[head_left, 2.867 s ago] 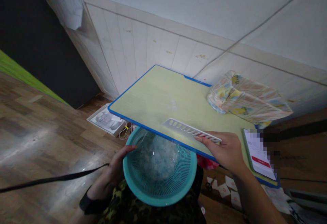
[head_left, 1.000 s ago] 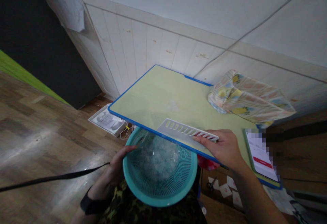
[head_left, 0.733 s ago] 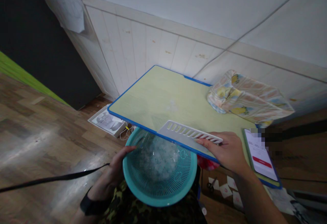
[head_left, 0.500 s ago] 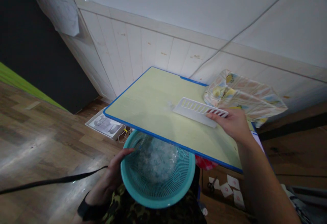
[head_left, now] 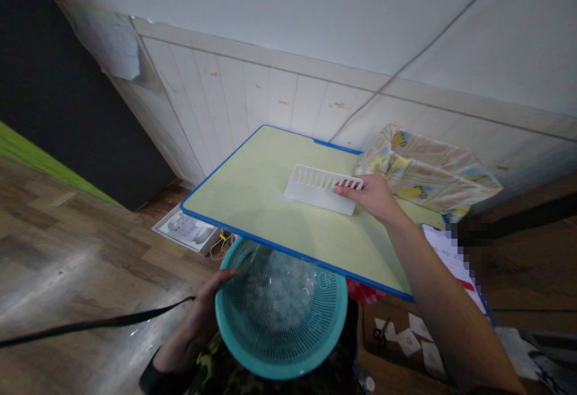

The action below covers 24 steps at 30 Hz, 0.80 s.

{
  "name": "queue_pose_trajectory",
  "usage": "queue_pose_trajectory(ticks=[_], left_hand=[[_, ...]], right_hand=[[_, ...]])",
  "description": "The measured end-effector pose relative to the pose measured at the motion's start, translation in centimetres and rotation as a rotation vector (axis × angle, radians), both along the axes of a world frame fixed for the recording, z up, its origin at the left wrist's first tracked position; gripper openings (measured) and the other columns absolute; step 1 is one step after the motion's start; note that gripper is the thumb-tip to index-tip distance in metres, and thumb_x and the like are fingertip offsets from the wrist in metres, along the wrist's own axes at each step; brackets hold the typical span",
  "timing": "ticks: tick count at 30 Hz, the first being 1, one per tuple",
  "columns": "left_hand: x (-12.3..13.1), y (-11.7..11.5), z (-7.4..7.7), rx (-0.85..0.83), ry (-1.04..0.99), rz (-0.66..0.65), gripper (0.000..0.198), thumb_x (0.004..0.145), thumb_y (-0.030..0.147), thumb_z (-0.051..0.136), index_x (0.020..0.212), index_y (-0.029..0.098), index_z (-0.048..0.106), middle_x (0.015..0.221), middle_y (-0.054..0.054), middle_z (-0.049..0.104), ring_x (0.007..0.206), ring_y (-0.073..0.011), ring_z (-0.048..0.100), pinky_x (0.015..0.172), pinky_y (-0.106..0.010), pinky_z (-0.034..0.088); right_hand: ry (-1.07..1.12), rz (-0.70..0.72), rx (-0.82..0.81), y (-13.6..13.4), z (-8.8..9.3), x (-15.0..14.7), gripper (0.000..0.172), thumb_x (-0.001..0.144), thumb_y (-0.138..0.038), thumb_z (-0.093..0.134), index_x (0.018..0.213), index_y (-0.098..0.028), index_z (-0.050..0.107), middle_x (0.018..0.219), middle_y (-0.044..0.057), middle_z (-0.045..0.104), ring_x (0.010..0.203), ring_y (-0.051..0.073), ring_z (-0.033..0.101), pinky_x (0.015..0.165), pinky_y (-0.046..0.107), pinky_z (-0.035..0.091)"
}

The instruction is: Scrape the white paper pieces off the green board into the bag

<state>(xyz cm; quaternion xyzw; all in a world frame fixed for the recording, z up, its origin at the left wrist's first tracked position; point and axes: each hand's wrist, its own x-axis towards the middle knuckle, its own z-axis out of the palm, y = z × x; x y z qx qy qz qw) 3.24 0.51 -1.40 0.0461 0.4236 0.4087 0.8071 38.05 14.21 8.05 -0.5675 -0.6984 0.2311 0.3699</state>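
My right hand (head_left: 367,196) is closed on the right end of a white slotted plastic piece (head_left: 318,196), thumb over its slots. The piece rests against or just above the pale yellow-green table top (head_left: 252,172), which has a blue edge. Below the table's near edge, a turquoise plastic colander (head_left: 282,370) sits at my lap, partly under the table. Inside it lie many small clear, whitish pieces (head_left: 282,290), too blurred to name. My left hand (head_left: 210,302) grips the colander's left rim, its thumb over the edge.
A fabric-lined basket with a fruit print (head_left: 433,172) stands on the table's back right, with a paper sheet (head_left: 446,257) nearer. Scissors (head_left: 382,333) and small printed cards (head_left: 409,342) lie lower right. An open white box (head_left: 187,229) is on the floor. The wall (head_left: 270,94) bounds the back.
My right hand has moved left across the table with the white slotted piece. A small clear bit by the piece's left end no longer shows. My left hand still holds the colander.
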Motion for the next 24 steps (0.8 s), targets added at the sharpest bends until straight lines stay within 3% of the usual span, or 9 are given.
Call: queue_pose_trajectory(ticks=[6,12,18,24], left_hand=[[0.2,-0.1,0.8,-0.019,0.120,0.025,0.025,0.084,0.014,0.061,0.064,0.013,0.076,0.056,-0.008,0.077,0.048,-0.0194,0.069,0.051,-0.027,0.055],[0.1,-0.2,1.2,-0.014,0.140,0.038,0.017,0.078,0.013,0.067,0.063,0.016,0.075,0.054,-0.004,0.076,0.047,-0.0183,0.068,0.049,-0.026,0.054],[-0.4,-0.4,0.3,0.027,0.174,-0.017,0.011,0.077,0.016,0.069,0.083,0.013,0.077,0.063,-0.008,0.080,0.055,-0.0246,0.073,0.062,-0.034,0.058],[-0.5,-0.5,-0.4,0.044,0.121,-0.032,0.025,0.077,0.016,0.068,0.100,0.014,0.076,0.066,-0.008,0.081,0.060,-0.0278,0.075,0.065,-0.037,0.058]], right_hand=[[0.097,0.005,-0.020,0.0,-1.1,1.2,0.044,0.069,-0.055,0.077,0.075,-0.011,0.075,0.062,0.003,0.065,0.056,0.014,0.053,0.049,0.025,0.035],[0.050,0.020,-0.029,0.2,-1.4,1.8,0.046,0.068,-0.056,0.077,0.076,-0.011,0.075,0.060,0.002,0.063,0.052,0.013,0.049,0.048,0.025,0.033],[0.074,-0.101,0.053,0.7,-1.4,0.9,0.046,0.067,-0.058,0.076,0.073,-0.012,0.075,0.059,0.003,0.065,0.052,0.014,0.051,0.047,0.025,0.033],[0.107,0.031,0.006,0.2,-1.7,-0.9,0.046,0.067,-0.059,0.076,0.073,-0.013,0.074,0.060,0.002,0.064,0.052,0.014,0.051,0.046,0.024,0.033]])
